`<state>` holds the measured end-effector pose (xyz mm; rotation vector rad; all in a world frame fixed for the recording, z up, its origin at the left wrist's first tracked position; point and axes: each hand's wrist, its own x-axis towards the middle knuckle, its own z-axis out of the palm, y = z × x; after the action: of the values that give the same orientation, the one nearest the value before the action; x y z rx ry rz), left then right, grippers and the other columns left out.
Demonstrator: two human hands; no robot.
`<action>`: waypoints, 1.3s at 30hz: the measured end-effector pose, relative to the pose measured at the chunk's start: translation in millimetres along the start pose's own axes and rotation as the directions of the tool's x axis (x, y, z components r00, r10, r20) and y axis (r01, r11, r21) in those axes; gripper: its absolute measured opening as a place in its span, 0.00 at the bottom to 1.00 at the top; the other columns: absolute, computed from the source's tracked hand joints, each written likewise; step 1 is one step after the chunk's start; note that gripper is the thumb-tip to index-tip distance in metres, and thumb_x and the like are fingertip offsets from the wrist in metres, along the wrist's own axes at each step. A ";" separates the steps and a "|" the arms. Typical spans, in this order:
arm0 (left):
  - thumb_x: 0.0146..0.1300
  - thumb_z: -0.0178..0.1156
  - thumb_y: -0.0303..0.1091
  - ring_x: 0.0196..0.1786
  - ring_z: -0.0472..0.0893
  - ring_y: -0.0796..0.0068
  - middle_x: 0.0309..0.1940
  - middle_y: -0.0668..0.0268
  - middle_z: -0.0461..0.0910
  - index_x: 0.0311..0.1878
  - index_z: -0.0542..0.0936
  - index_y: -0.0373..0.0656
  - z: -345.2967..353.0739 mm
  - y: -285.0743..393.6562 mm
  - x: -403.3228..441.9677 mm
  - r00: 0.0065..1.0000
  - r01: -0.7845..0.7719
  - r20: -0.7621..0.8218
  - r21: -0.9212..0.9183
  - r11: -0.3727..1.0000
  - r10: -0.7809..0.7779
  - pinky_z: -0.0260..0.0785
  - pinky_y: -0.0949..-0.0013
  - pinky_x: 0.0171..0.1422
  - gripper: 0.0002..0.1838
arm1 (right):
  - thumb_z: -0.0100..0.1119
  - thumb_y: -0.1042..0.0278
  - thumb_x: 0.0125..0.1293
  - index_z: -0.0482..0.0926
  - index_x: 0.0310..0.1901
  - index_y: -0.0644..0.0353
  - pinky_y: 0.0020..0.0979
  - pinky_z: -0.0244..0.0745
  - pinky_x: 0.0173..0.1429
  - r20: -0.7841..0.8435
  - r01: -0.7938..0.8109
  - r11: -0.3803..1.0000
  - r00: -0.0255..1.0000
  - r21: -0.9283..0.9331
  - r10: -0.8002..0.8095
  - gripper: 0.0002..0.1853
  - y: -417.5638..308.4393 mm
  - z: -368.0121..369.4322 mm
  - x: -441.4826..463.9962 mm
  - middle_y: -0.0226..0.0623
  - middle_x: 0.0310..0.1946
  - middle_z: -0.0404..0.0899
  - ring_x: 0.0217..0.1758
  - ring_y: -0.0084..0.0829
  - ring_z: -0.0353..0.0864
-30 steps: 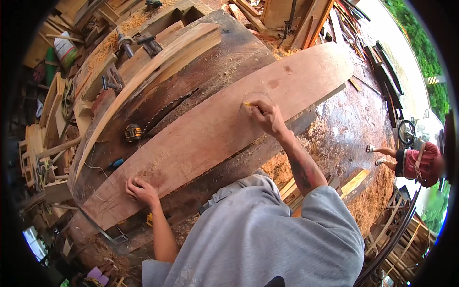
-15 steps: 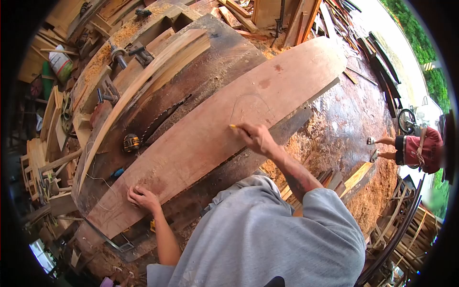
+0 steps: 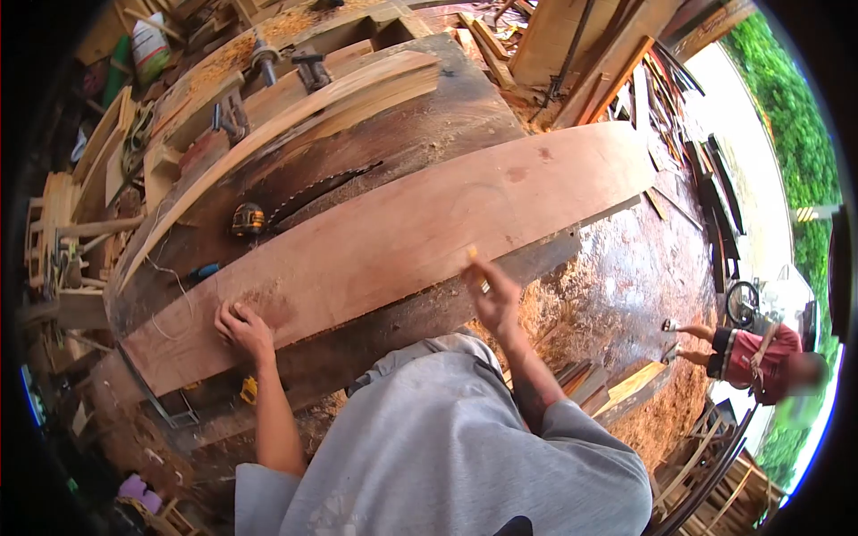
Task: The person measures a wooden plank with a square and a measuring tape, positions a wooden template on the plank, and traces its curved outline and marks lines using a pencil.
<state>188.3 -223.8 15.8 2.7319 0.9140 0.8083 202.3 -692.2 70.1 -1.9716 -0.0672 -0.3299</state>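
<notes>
A long reddish-brown wooden board (image 3: 384,223) with a rounded far end lies at a slant across the workbench. My left hand (image 3: 246,330) rests on its near left part, fingers a little apart and bent, holding nothing. Over the board's front edge, my right hand (image 3: 493,290) is closed, slightly blurred, around a short yellow pencil (image 3: 473,253) whose end points up toward the board. A faint curved line is drawn on the wood beyond the pencil. Whether the pencil touches the surface I cannot tell.
Behind the board lie a yellow-black power tool (image 3: 248,219) with a long bit and a curved wooden piece (image 3: 268,147). Clamps (image 3: 263,61) stand farther back. A person in a red shirt (image 3: 774,357) is at the right. Sawdust (image 3: 657,438) and wood scraps cover the floor.
My right hand with the pencil has drawn back from the drawn curve toward the board's front edge. My left hand stays on the board. The whole view has turned slightly.
</notes>
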 end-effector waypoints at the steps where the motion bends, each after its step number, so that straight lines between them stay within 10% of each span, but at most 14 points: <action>1: 0.75 0.54 0.44 0.65 0.74 0.51 0.63 0.57 0.75 0.60 0.78 0.44 -0.8 0.7 -0.2 1.000 -0.004 0.002 0.000 1.000 0.004 0.63 0.47 0.68 0.19 | 0.61 0.80 0.72 0.83 0.58 0.65 0.29 0.84 0.46 -0.054 -0.010 1.000 0.998 -0.011 0.010 0.14 4.3 -5.9 17.8 0.43 0.40 0.89 0.43 0.27 0.89; 6: 0.74 0.55 0.43 0.66 0.74 0.51 0.64 0.59 0.75 0.60 0.78 0.46 -3.1 3.2 -0.9 0.999 0.026 0.019 -0.029 0.999 -0.025 0.63 0.47 0.67 0.17 | 0.65 0.65 0.74 0.86 0.54 0.63 0.30 0.79 0.44 -0.108 -0.076 0.996 0.992 -0.036 0.072 0.13 39.6 -15.7 101.6 0.47 0.43 0.88 0.40 0.29 0.87; 8: 0.74 0.56 0.42 0.65 0.74 0.51 0.64 0.59 0.75 0.60 0.78 0.46 -7.6 5.4 -1.0 0.999 0.038 0.022 -0.002 0.999 -0.038 0.64 0.47 0.67 0.17 | 0.62 0.64 0.76 0.84 0.58 0.63 0.23 0.77 0.44 -0.107 -0.065 0.997 0.992 -0.028 0.062 0.15 57.2 -8.7 120.7 0.34 0.39 0.87 0.40 0.20 0.82; 39: 0.74 0.56 0.42 0.66 0.73 0.51 0.63 0.60 0.75 0.60 0.77 0.46 -7.5 7.3 -0.4 1.000 0.022 0.017 0.004 1.000 -0.022 0.63 0.47 0.68 0.17 | 0.61 0.73 0.73 0.84 0.51 0.62 0.34 0.80 0.47 0.013 0.023 0.993 1.000 -0.115 -0.021 0.09 23.3 29.7 57.4 0.47 0.45 0.86 0.43 0.39 0.87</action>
<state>187.8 -230.1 24.2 2.7227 0.9416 0.7788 267.9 -681.0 53.1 -2.0880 -0.0789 -0.3431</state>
